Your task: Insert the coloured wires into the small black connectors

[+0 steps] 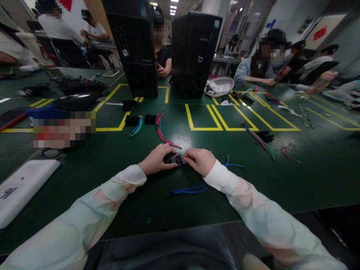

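Note:
Low over the green table, my left hand (158, 159) grips a small black connector block (177, 159) between thumb and fingers. My right hand (201, 160) pinches a thin wire (183, 155) at the block's right side; its far part is mostly covered by the fingers. Just beyond lie red wires (161, 129) running from a black block (151, 119). Another black block (132, 120) has blue and green wires (137, 127). Loose blue wires (187, 191) rest nearer to me, and more blue wires (234, 165) lie right of my right hand.
Two black computer towers (194, 56) stand at the back, with a white basket (221, 87) beside them. Yellow tape (208, 129) marks the green table (135, 202). A white box (25, 187) lies left, coloured wires (261, 142) right. Several people sit beyond.

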Tool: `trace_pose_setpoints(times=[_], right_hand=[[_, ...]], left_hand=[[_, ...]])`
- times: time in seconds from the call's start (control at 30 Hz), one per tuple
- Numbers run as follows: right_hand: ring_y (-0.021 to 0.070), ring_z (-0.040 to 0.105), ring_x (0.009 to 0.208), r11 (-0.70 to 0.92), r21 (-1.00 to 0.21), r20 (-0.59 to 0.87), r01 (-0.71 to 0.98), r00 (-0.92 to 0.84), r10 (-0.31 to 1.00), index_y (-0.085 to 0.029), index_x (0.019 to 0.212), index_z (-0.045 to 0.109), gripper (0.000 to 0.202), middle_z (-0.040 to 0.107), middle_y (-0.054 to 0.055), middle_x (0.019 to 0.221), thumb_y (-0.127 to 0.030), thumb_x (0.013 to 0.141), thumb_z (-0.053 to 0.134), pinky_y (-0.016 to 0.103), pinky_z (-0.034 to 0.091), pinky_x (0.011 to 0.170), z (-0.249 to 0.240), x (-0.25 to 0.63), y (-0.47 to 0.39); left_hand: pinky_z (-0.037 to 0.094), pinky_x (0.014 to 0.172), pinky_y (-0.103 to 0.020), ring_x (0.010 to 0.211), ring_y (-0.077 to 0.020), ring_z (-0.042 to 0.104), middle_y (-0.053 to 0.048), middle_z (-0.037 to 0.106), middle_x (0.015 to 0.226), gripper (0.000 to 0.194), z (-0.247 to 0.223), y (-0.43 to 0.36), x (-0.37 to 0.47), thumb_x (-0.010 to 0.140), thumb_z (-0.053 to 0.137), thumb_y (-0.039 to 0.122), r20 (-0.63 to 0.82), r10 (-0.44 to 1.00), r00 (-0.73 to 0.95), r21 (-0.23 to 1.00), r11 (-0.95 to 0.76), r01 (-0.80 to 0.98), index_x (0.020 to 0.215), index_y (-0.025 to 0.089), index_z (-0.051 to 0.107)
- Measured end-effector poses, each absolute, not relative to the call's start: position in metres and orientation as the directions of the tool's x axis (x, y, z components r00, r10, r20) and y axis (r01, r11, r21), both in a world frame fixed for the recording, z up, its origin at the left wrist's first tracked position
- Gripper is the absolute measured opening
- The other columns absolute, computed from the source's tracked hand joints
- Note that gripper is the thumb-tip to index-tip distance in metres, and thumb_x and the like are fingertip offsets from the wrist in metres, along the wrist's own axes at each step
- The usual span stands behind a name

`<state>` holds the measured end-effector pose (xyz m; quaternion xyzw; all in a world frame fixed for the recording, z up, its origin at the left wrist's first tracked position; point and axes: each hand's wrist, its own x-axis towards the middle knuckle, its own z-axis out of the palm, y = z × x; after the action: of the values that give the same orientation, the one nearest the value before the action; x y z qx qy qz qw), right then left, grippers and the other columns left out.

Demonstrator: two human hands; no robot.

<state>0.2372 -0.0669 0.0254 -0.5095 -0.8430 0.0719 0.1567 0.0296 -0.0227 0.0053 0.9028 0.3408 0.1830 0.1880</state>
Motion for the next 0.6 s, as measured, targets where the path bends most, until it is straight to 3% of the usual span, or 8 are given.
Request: trace_pose_setpoints(times=[0.17,0.4,0.6], right_hand=[[0.0128,0.058,0.073,0.451,-0.225,0.216,0.864,-0.407,0.888,-0.02,0.087,0.061,0.016,0.066,0.002,0.087,-0.028,0.087,0.047,0.023,0.031,0.059,0.0233,0.2338,-0.071],[0.0123,0.056,0.072,0.552,-0.239,0.16,0.799,-0.528,0.834,-0.019,0.085,0.06,0.012,0.065,0.002,0.084,-0.023,0.085,0.048,0.022,0.03,0.06,0.0281,0.2383,-0.0691],[0.0126,0.056,0.068,0.485,-0.197,0.161,0.852,-0.46,0.873,-0.019,0.083,0.06,0.016,0.065,0.002,0.081,-0.029,0.086,0.047,0.023,0.028,0.057,0.0278,0.2355,-0.0717]], left_hand=[[0.04,0.079,-0.034,0.093,-0.0227,0.049,-0.005,0.055,0.098,0.037,0.0047,-0.0217,0.0282,0.072,0.062,0.046,0.206,0.683,0.701,0.486,-0.693,0.533,0.099,0.02,0.055],[0.04,0.078,-0.034,0.09,-0.023,0.05,-0.005,0.056,0.095,0.032,0.0078,-0.0266,0.0312,0.069,0.064,0.042,0.217,0.728,0.65,0.477,-0.661,0.58,0.09,0.019,0.056],[0.04,0.077,-0.034,0.091,-0.0229,0.05,-0.005,0.055,0.096,0.033,0.0066,-0.0258,0.0307,0.07,0.063,0.043,0.215,0.72,0.66,0.474,-0.668,0.574,0.092,0.02,0.056]])
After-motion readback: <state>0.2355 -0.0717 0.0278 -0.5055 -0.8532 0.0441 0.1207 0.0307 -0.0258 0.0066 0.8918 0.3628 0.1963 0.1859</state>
